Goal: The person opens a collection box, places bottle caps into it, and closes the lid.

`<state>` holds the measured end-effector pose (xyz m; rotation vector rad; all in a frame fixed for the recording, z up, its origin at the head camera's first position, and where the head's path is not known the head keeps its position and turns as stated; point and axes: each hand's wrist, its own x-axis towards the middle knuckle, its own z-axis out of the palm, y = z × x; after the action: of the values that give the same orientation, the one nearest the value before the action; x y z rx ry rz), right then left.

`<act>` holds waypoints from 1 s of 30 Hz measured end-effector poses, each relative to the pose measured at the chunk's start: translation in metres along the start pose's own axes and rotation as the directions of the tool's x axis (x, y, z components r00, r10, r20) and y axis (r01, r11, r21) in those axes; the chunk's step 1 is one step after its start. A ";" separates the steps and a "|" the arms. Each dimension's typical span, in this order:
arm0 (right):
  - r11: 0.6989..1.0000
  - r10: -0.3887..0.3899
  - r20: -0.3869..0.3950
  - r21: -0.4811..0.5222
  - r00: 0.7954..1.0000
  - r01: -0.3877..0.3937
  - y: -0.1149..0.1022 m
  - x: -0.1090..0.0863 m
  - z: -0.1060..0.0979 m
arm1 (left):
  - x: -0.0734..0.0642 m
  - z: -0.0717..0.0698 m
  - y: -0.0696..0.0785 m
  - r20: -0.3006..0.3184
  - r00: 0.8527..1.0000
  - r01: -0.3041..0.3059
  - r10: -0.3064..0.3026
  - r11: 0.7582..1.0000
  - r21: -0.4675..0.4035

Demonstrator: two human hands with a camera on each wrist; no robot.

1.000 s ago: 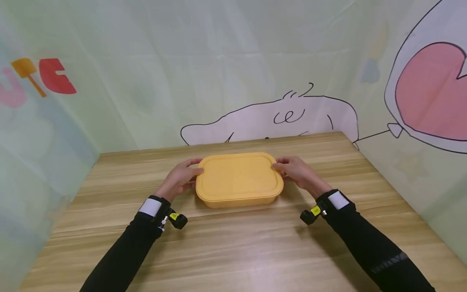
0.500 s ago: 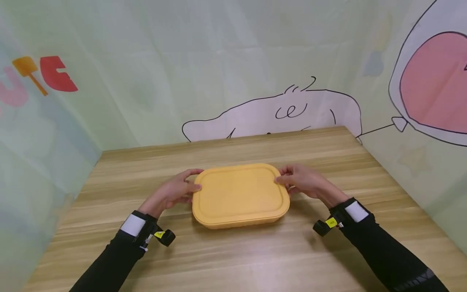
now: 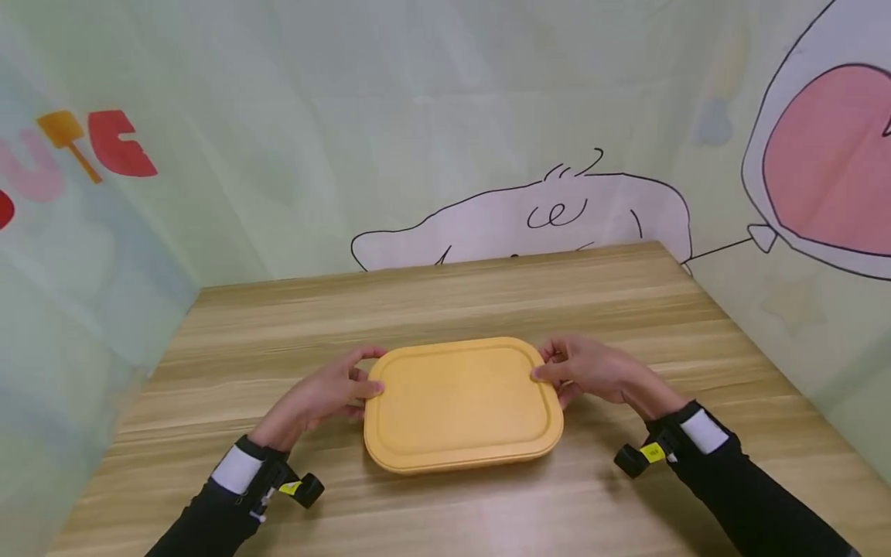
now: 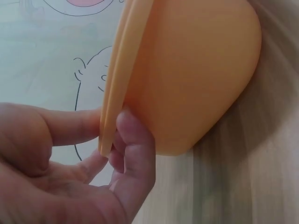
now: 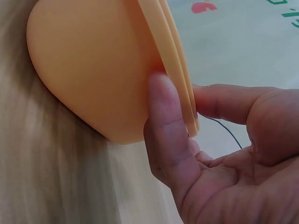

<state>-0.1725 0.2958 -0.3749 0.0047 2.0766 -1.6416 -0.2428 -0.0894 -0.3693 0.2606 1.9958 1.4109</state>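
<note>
A yellow lidded container [image 3: 462,406], rectangular with rounded corners, is held between my two hands over the table. My left hand [image 3: 330,394] pinches its left rim, thumb on top of the lid and fingers below the edge. On the opposite short side my right hand [image 3: 592,370] pinches the rim in the same way. The left wrist view shows the container's smooth side wall [image 4: 201,70] sloping inward under the rim; the right wrist view shows the fingers [image 5: 166,112] under the lip. The lid hides the inside.
A wood-grain table [image 3: 292,317] lies under the container. A pale printed cloth [image 3: 278,139] hangs behind and at both sides, carrying a cartoon outline and a pink heart shape [image 3: 828,162]. Each wrist wears a strap with a small black camera [image 3: 306,490].
The container has moved nearer to me along with both hands, and its left end now sits slightly lower in the head view. Both grips on the rim look the same.
</note>
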 end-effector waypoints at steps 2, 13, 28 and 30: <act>1.000 0.007 -0.003 0.007 1.000 -0.007 0.002 -0.002 0.002 | -0.002 0.002 -0.002 0.003 1.000 0.000 0.000 1.000 0.000; 1.000 -0.019 0.029 0.019 0.999 0.018 0.007 -0.010 0.007 | -0.010 0.006 -0.011 0.044 0.999 -0.027 0.028 0.999 -0.035; 0.999 0.013 -0.031 -0.043 0.999 -0.014 0.012 -0.006 0.002 | -0.011 -0.001 -0.016 0.075 0.996 -0.057 0.056 0.998 0.010; 0.997 0.021 -0.069 -0.077 0.997 -0.027 0.013 -0.004 -0.003 | -0.010 -0.008 -0.016 0.081 0.995 -0.056 0.054 0.998 0.016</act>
<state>-0.1664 0.3032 -0.3851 0.0603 2.1816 -1.5659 -0.2365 -0.1069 -0.3785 0.3775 1.9499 1.3946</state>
